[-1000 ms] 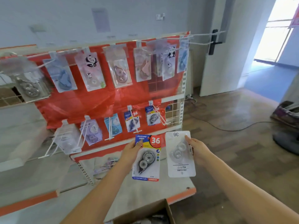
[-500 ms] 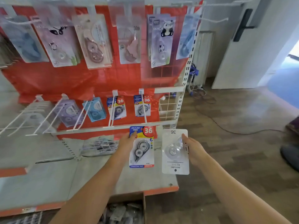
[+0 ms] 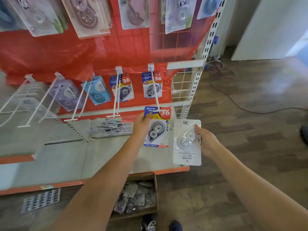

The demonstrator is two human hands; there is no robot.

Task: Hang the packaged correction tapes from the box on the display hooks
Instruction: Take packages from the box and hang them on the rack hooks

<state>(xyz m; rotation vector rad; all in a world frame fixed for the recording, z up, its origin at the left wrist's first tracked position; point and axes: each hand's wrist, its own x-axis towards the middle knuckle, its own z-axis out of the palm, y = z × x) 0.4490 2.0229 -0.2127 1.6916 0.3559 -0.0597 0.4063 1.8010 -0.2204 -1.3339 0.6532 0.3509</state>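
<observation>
Meanwhile, two packaged correction tapes are held up: the left hand point(image 3: 141, 124) pinches a blue-and-yellow pack point(image 3: 157, 126) at the tip of a display hook point(image 3: 155, 90), the right hand point(image 3: 207, 142) grips a face-down white pack point(image 3: 186, 142). One cardboard box point(image 3: 155, 194) of packs sits below.

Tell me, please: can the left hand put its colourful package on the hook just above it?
Probably yes. The left hand holds the colourful package with its top already at the tip of the rightmost lower hook, and nothing blocks that tip.
</observation>
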